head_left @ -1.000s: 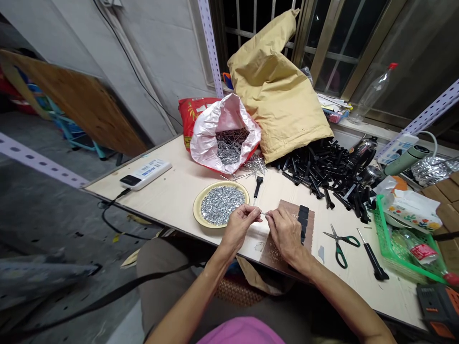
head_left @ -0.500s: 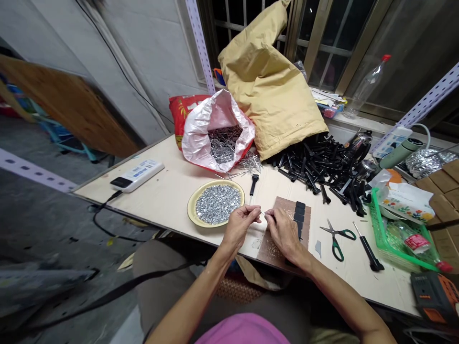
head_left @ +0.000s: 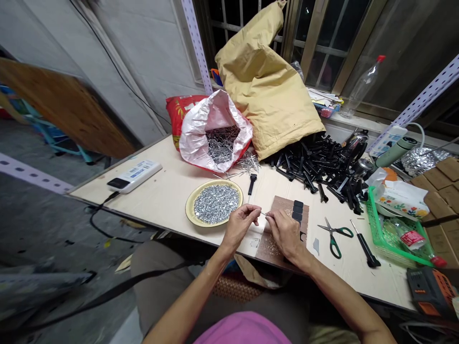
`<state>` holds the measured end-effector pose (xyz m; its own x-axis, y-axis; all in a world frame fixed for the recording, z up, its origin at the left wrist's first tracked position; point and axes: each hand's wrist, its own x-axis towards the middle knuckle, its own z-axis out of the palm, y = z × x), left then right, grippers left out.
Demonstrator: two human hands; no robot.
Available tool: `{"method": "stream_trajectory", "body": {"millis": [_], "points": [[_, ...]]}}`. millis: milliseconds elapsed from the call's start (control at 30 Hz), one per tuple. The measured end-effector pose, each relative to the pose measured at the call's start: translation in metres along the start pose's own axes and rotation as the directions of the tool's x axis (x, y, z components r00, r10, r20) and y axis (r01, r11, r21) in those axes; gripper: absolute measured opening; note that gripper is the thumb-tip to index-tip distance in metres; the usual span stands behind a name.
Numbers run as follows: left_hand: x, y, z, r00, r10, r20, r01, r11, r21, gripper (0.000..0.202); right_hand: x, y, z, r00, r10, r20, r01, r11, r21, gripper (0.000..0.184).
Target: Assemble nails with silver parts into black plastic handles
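Note:
My left hand (head_left: 241, 222) is closed, thumb and forefinger pinching one end of a thin metal pin (head_left: 263, 214). My right hand (head_left: 285, 231) pinches the other end, so the pin spans the small gap between both hands. Fingertips hide its ends. Left of my hands is a yellow-rimmed bowl (head_left: 191, 220) full of small silvery metal pieces (head_left: 217, 204). A brown board (head_left: 267, 246) with several black rounded pads (head_left: 297, 210) lies partly under my right hand. Just beyond my hands rests a black-handled tool (head_left: 252, 184) with a thin metal shaft.
An open red-and-white bag (head_left: 190, 143) of metal pins and a large tan sack (head_left: 272, 95) stand behind. Black plastic parts (head_left: 308, 162) are heaped at the back. Scissors (head_left: 335, 236), another black-handled tool (head_left: 366, 246) and a green basket (head_left: 380, 239) lie right; a power bank (head_left: 134, 177) lies left.
The whole view has shifted slightly. Both hands still hold the pin between them, with only a small shift of the right hand's fingers.

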<state>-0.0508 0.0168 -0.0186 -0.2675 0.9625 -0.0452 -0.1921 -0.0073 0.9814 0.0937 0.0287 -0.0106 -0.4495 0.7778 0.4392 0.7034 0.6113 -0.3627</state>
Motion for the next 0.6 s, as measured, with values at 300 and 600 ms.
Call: {"method": "stream_trajectory", "body": {"millis": [300, 600], "points": [[0.0, 0.009, -0.006, 0.92, 0.138, 0.366, -0.266, 0.907, 0.326, 0.025, 0.005, 0.013, -0.015, 0.931, 0.174, 0.32, -0.33, 0.775, 0.539, 0.021], [-0.002, 0.002, -0.004, 0.881, 0.117, 0.458, -0.316, 0.866, 0.388, 0.032, -0.008, 0.018, -0.019, 0.954, 0.129, 0.269, -0.223, 0.908, 0.354, 0.017]]}}
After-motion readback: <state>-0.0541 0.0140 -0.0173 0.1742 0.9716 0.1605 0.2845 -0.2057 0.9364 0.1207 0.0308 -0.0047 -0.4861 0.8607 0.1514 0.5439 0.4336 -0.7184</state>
